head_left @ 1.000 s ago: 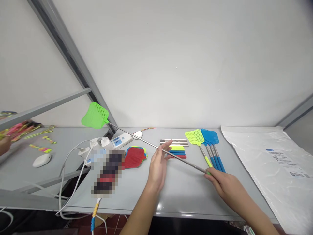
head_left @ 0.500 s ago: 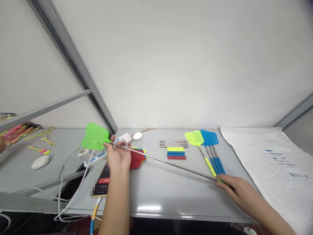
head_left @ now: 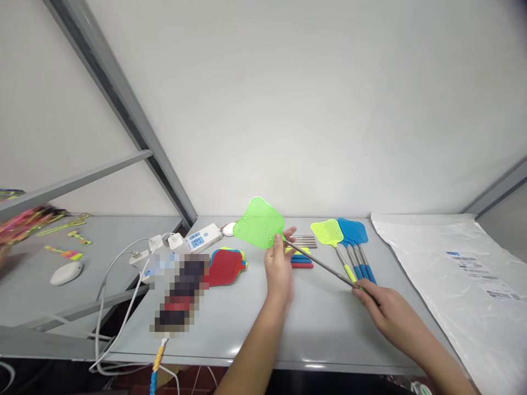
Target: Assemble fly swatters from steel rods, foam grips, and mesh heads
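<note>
A bright green telescopic fly swatter is held across the grey table in both hands. Its mesh head points to the upper left. Thumb and fingers of my left hand pinch the neck just below the head, with other fingers stretched out behind. My right hand is wrapped round the handle end, hiding most of the grip. Behind my left hand lie several metal rods and coloured handle grips, partly covered. Near my right hand lie a yellow fly swatter and several blue fly swatters.
Red, blue and yellow swatter heads are stacked left of centre. Further left are a power strip, white cables and a pixelated device. A white plastic parcel covers the right side. A metal bar crosses the left.
The swatter's head and my left hand have moved right, toward my right hand. Its metal shaft is now much shorter. My left hand has turned from palm-up to a pinch.
</note>
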`<state>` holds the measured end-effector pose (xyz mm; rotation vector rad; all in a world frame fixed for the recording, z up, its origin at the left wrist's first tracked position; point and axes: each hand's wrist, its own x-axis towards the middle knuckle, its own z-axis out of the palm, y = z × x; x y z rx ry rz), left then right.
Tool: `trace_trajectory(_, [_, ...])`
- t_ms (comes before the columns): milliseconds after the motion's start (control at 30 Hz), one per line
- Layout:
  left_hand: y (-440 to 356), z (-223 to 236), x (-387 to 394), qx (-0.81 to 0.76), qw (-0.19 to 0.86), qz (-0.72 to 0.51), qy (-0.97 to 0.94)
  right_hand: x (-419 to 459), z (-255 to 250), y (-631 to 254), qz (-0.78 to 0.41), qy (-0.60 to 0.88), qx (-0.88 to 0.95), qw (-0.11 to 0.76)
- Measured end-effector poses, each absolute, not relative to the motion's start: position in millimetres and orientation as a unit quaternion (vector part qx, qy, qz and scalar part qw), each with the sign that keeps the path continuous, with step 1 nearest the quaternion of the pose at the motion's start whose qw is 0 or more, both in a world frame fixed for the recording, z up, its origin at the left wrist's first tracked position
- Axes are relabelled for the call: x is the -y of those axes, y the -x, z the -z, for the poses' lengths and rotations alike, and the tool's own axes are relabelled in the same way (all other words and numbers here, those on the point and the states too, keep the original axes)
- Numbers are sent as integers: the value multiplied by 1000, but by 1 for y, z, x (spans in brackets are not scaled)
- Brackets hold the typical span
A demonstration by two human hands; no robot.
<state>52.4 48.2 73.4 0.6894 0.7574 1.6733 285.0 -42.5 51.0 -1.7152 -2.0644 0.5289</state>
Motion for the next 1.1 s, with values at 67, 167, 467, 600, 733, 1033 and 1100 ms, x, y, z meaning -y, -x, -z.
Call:
trace_trajectory(67, [-66,-73,-39,-325,559,-693,-320,41,-49,-279,-190,619,733,208])
trace_trajectory(167, [-67,-75,-36,-321,550,-692,-340,42,-47,-277,-194,627,724,214])
trace_trajectory(467, [-35,-71,-48,-321,574,-686,-313,45,-55,-267,-215,618,730,197])
trace_trajectory(600, [-29,-77,-54,-306,545,-744,-238,45,-48,-257,-214,599,752,173])
trace_trajectory(733, [-32,-78,-56,-312,503,-770,-238,48,-45,-250,-148,615,756,171])
trace_trajectory(1033, [-74,-67,-16,-344,571,-675,-317,33,-76,-202,-195,616,733,212])
trace_trajectory(1100, [-72,-69,-14,-343,566,-676,-324,27,-83,-198,-216,612,732,207])
